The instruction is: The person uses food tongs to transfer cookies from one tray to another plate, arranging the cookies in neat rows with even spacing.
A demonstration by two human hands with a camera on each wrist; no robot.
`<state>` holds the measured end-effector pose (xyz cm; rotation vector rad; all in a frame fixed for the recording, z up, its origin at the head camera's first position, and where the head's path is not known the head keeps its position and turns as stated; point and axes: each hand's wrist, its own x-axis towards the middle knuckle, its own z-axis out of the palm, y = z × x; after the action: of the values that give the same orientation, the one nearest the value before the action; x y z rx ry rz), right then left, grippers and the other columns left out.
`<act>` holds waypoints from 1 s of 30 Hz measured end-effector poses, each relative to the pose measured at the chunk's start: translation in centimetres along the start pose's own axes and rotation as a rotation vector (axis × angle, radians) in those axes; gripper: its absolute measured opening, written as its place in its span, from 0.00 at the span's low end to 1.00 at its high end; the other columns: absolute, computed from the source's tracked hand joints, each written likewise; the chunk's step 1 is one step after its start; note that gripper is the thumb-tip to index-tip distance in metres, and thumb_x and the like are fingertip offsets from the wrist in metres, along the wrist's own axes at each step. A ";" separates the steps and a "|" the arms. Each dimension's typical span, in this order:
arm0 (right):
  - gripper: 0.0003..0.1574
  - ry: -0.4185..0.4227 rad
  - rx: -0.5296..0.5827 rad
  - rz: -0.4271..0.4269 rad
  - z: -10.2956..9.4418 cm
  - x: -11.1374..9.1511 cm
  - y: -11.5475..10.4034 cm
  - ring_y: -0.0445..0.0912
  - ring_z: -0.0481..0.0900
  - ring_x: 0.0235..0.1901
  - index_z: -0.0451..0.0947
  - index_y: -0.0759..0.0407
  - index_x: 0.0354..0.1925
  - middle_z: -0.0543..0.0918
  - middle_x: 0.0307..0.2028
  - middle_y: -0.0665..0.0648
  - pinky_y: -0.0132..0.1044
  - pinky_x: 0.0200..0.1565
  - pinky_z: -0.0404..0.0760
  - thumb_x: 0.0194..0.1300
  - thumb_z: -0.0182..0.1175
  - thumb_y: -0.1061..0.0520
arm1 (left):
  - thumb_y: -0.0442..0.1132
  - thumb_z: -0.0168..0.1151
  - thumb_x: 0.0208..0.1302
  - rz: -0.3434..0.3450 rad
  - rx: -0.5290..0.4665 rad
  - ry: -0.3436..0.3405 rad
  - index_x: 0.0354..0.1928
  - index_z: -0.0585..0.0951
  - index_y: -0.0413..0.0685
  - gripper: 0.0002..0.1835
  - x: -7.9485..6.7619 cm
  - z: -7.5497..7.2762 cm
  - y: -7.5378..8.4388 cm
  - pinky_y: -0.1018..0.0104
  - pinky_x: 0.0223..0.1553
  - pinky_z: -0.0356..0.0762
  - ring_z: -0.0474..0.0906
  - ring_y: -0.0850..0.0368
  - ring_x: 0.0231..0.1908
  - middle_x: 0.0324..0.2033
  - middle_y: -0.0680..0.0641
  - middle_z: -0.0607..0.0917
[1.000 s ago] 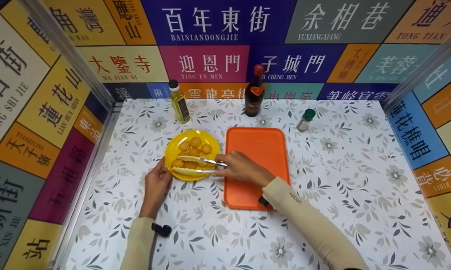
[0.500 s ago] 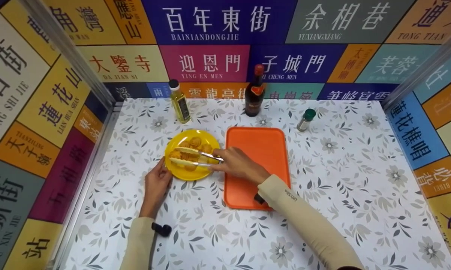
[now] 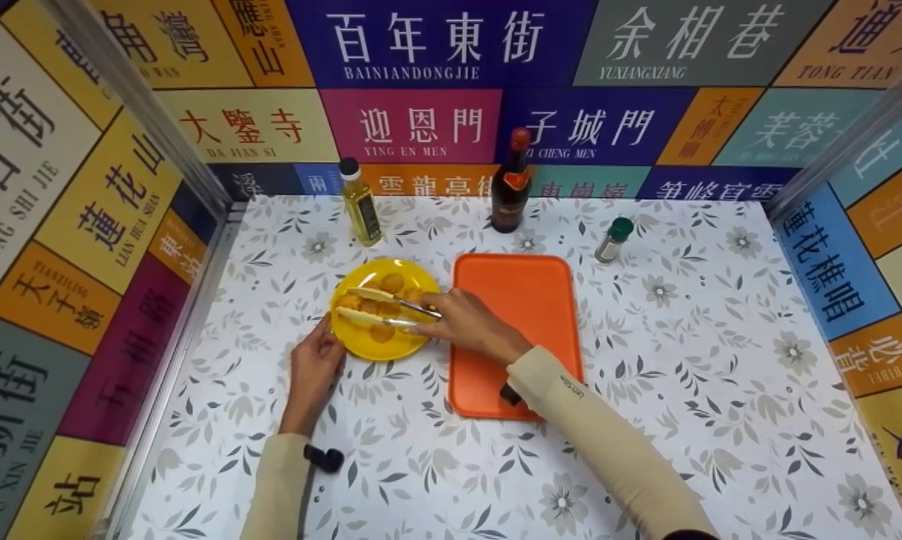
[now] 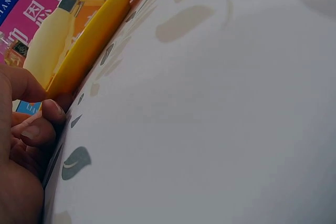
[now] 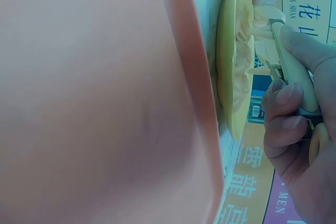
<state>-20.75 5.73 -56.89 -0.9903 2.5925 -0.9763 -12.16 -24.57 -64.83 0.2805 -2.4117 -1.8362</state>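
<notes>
A yellow plate (image 3: 413, 349) holds several round, swirled, golden-brown pieces of food (image 3: 393, 283). My left hand (image 3: 316, 367) pinches the plate's left rim between thumb and fingers, as the left wrist view shows up close. From the plate's right side my right hand (image 3: 469, 322) grips a pair of tongs (image 3: 402, 304) with cream-coloured tips and metal arms. The tips are spread apart over the food on the left of the plate. Whether they touch a piece I cannot tell. In the right wrist view the fingers (image 5: 286, 129) curl round the tongs' handle.
An orange tray (image 3: 514, 281) lies right of the plate, under my right forearm. Along the back stand an oil bottle (image 3: 362, 210), a dark bottle with a red cap (image 3: 510, 195) and a small green-capped jar (image 3: 614, 240). Printed walls enclose the table (image 3: 683, 360).
My right hand and the tongs have moved left and slightly away from me across the plate. My left hand has stayed on the rim, and the plate has hardly moved.
</notes>
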 end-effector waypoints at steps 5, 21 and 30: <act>0.27 0.005 0.022 0.013 0.1 0.2 -0.1 0.43 0.70 0.25 0.87 0.60 0.51 0.73 0.27 0.48 0.37 0.29 0.66 0.73 0.74 0.38 | 0.33 0.62 0.74 0.003 0.013 0.006 0.84 0.69 0.46 0.37 -0.1 0.1 0.1 0.69 0.19 0.71 0.72 0.58 0.19 0.27 0.43 0.82; 0.29 0.005 0.035 0.052 0.4 0.2 0.0 0.43 0.71 0.26 0.86 0.58 0.56 0.75 0.29 0.50 0.37 0.29 0.68 0.73 0.73 0.37 | 0.34 0.63 0.74 -0.008 0.035 0.000 0.84 0.68 0.47 0.37 0.1 0.2 0.3 0.68 0.20 0.72 0.73 0.57 0.19 0.27 0.43 0.83; 0.29 0.076 0.032 0.026 -0.1 -0.9 0.6 0.43 0.72 0.27 0.86 0.61 0.55 0.77 0.29 0.48 0.36 0.30 0.69 0.72 0.75 0.39 | 0.33 0.63 0.73 -0.002 0.008 0.005 0.84 0.69 0.45 0.38 0.0 0.1 0.1 0.69 0.20 0.71 0.73 0.56 0.20 0.27 0.43 0.82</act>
<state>-20.40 6.70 -57.20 -0.9265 2.6354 -1.0653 -12.15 -24.45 -64.73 0.2876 -2.4172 -1.8249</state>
